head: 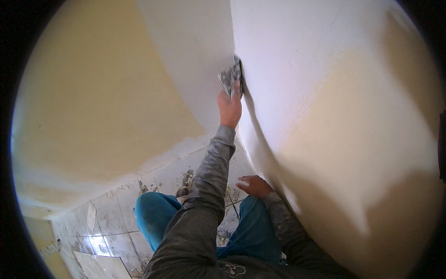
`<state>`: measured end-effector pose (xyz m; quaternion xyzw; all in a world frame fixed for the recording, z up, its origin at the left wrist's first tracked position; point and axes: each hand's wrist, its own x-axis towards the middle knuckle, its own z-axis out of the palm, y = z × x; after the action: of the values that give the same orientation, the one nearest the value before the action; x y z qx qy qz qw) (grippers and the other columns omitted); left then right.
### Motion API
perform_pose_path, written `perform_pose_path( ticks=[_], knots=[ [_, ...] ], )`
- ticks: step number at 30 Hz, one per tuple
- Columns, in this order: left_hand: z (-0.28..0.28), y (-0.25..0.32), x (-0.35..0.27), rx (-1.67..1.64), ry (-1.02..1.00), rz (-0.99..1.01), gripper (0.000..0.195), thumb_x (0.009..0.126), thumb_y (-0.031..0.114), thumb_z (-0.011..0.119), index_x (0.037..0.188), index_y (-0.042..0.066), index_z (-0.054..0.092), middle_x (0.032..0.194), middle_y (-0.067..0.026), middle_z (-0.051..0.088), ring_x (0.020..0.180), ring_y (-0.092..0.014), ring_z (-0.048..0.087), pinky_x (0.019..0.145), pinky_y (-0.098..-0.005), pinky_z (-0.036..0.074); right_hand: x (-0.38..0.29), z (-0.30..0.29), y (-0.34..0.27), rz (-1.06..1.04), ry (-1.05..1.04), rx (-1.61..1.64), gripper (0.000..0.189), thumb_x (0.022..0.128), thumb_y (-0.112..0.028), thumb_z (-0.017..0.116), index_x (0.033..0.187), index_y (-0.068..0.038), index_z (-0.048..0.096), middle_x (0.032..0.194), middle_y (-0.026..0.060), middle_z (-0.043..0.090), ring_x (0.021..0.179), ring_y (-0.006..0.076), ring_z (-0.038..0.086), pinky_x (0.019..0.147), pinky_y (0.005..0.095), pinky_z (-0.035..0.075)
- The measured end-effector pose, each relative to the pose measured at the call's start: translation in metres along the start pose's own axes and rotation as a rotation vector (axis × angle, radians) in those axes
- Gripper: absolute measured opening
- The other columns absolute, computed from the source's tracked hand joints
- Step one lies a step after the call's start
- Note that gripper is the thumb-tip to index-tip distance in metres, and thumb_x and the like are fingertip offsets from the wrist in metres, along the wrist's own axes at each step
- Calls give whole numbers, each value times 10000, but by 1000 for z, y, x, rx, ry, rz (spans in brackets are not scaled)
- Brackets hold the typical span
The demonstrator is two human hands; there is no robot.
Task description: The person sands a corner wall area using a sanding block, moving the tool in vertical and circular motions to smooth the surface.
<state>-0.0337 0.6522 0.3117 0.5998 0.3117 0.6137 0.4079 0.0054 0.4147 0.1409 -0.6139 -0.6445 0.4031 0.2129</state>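
My left hand [230, 104] reaches up into the inside corner where two walls meet. Its fingers hold a grey, white-smeared sheet [228, 79], which looks like folded sandpaper, with the far edge against the corner. Motion blur hides the details of the sheet. White, smooth compound covers the left wall [188, 45] and the right wall [271, 62] beside the corner, with yellowish paint farther out. My right hand [256, 185] rests by my right knee, close to the right wall, holding nothing, with its fingers apart.
The tiled floor [115, 212] is strewn with dust and crumbs of debris. Below the left wall lies a small pale piece of tile or board [91, 215]. A larger pale slab [101, 265] lies at the lower left. My bent knees [156, 212] sit close to the corner.
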Motion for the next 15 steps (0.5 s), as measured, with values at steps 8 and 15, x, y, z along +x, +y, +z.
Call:
perform_pose_path(
  ticks=[8,15],
  knots=[
    [-16,0,-30,5,-39,-144,368,1026,270,578,1113,-80,651,919,-62,669,860,-111,565,776,-285,487,6,-13,-11,-103,-76,-63,562,964,-498,546,1226,-16,668,1249,197,661,1150,365,623,1032,416,464],
    [-4,177,117,-39,98,460,373,965,313,657,1038,-51,692,906,-103,731,819,-174,652,756,-358,506,15,3,1,-45,-78,-75,574,977,-506,518,1182,3,685,1254,188,662,1151,360,625,1029,418,471]
  ],
)
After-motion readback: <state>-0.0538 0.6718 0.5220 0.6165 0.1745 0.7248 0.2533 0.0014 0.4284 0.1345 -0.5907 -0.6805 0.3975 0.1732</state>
